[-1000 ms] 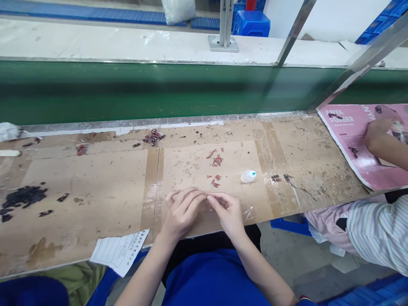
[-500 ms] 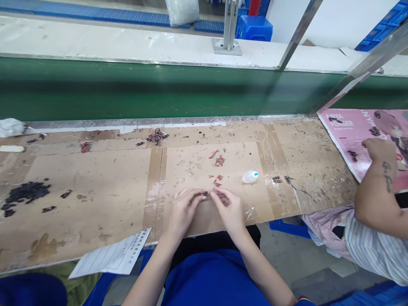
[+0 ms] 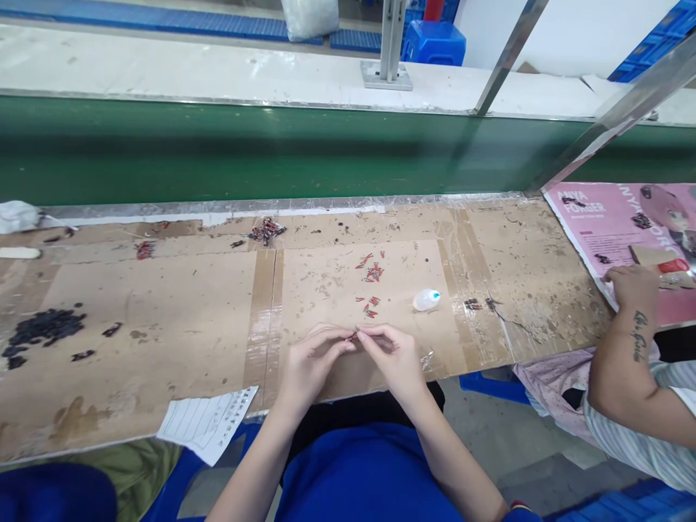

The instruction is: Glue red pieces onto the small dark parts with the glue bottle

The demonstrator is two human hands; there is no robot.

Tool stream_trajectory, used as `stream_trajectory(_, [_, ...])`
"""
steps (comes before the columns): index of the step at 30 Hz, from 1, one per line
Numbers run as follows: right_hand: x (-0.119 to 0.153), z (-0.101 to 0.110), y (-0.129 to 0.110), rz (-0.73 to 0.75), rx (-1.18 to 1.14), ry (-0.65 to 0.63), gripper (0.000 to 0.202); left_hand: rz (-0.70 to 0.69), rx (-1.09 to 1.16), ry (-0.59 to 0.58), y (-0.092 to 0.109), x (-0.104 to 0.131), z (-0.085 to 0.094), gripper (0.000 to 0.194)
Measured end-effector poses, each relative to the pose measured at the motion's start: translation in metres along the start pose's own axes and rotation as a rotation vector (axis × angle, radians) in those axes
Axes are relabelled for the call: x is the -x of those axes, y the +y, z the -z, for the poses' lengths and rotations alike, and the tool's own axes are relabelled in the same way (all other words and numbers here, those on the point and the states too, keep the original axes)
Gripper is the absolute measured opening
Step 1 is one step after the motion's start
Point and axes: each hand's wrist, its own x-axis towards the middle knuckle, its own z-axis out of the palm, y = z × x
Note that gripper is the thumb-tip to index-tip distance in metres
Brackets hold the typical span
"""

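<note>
- Your left hand (image 3: 311, 361) and right hand (image 3: 396, 357) meet just above the near edge of the surface (image 3: 163, 312); both pinch one small dark-red part (image 3: 352, 337) between fingertips.
- Loose red pieces (image 3: 374, 272) lie beyond your hands, toward the far edge.
- Capped bottle (image 3: 425, 300) on its side, right of the red pieces.
- Dark-red pile (image 3: 266, 231) near the far edge, left of the red pieces.
- Black pile (image 3: 46, 330) by the left edge.
- Paper slip (image 3: 209, 420) overhangs the near edge, left of you.
- Co-worker's hand (image 3: 634, 286) at the pink sheet (image 3: 584, 235), right end.
</note>
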Motion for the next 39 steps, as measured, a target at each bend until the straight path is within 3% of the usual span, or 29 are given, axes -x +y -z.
stream_trajectory(5, [-0.002, 0.003, -0.006, -0.066, -0.121, -0.069, 0.019, 0.045, 0.046, -0.034, 0.003, -0.002, 0.004, 0.02])
stream_trajectory(11, [-0.007, 0.011, -0.013, -0.103, -0.173, -0.078, 0.022, -0.027, 0.038, -0.112, 0.013, -0.004, 0.008, 0.015])
stream_trajectory(16, [-0.002, 0.012, -0.02, -0.026, -0.185, -0.001, 0.015, -0.028, 0.077, -0.097, 0.024, 0.0, 0.005, 0.013])
stream_trajectory(21, [0.0, 0.011, -0.022, 0.034, -0.186, -0.016, 0.007, 0.033, 0.11, -0.045, 0.031, 0.005, 0.002, 0.011])
stream_trajectory(34, [-0.005, 0.026, -0.023, -0.077, -0.205, -0.207, 0.008, 0.15, 0.007, 0.006, 0.035, 0.01, -0.005, 0.012])
stream_trajectory(39, [0.0, 0.025, -0.022, -0.072, -0.133, -0.154, 0.012, 0.156, -0.009, -0.009, 0.039, 0.012, -0.009, 0.013])
